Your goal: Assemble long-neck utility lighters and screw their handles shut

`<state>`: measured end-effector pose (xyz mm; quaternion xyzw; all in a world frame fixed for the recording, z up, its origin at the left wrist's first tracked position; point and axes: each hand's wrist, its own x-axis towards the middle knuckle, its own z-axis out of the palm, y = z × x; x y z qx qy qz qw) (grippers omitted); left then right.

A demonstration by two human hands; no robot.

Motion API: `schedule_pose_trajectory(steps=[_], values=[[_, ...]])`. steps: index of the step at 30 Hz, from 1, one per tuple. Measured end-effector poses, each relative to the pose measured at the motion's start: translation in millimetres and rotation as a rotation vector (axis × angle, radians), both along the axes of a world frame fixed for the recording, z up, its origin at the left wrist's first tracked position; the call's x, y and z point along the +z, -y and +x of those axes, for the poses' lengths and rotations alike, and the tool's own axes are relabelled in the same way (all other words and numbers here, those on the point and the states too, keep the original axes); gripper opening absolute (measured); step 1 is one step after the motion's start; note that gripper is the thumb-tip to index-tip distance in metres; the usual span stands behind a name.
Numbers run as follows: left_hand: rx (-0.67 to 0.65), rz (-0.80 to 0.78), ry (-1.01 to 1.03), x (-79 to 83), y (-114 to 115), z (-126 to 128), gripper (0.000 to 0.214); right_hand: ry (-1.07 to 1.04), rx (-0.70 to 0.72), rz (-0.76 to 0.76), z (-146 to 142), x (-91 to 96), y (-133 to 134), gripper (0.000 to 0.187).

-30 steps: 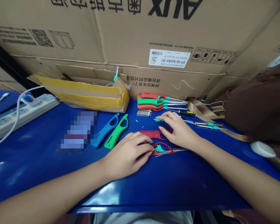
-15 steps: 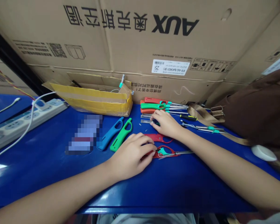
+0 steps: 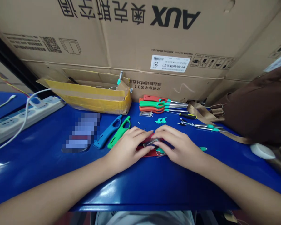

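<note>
My left hand (image 3: 127, 147) and my right hand (image 3: 178, 145) meet over a red plastic lighter shell (image 3: 148, 152) lying on the blue table (image 3: 140, 184). Both hands pinch a small clear and metal part (image 3: 150, 142) between their fingertips, just above the red shell. A teal tip (image 3: 202, 149) sticks out to the right from under my right hand. A small teal plastic piece (image 3: 161, 120) lies loose just beyond my hands.
A blue shell (image 3: 107, 131) and a green shell (image 3: 119, 132) lie left of my hands. Stacked red and green lighters (image 3: 154, 104) sit at the back by metal rods (image 3: 201, 126). A taped cardboard tray (image 3: 89, 95), power strip (image 3: 21, 115), brown bag (image 3: 259, 106) and big cardboard boxes (image 3: 140, 47) surround the space.
My right hand has come back from the small metal parts near the stacked lighters to meet my left hand over the red shell, bringing a small part with it.
</note>
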<state>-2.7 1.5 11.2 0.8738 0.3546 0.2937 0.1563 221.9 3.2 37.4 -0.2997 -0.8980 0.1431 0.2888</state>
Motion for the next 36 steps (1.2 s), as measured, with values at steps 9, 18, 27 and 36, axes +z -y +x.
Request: schedule_pose_trajectory(steps=[9,18,27,36], values=[[-0.108,-0.046,0.015,3.4,5.6,2.1,0.029,-0.239,0.01,-0.099,12.9,2.0,-1.3,0.013],[-0.153,-0.075,0.035,6.6,11.4,4.2,0.031,-0.19,0.008,-0.239,27.2,9.8,-3.0,0.014],[-0.035,-0.296,0.077,11.4,14.1,6.9,0.017,0.329,0.07,-0.449,35.5,7.3,-5.6,0.002],[-0.115,-0.363,-0.013,8.8,12.1,4.3,0.027,0.048,-0.155,-0.884,28.9,-5.5,-8.1,0.012]])
